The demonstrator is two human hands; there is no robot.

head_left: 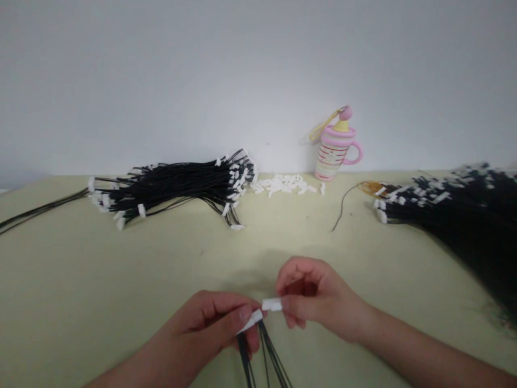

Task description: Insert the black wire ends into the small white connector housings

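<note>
At the bottom centre, my left hand [214, 328] pinches a white connector [253, 319] between thumb and fingers. Several thin black wires [270, 353] hang down from that connector. Just to its right, my right hand [317, 296] is closed on a second white connector [272, 304], which sticks out leftward from between thumb and fingertips. The two connectors are very close, end towards end; whether they touch is hard to tell. No wires show on the right one.
Behind lies a bundle of black wires [177, 186] with white ends, beside a scatter of loose white connectors [283, 184]. A pink striped cup [333, 153] stands by the wall. Another large wire bundle [456, 215] covers the right side of the table [121, 269].
</note>
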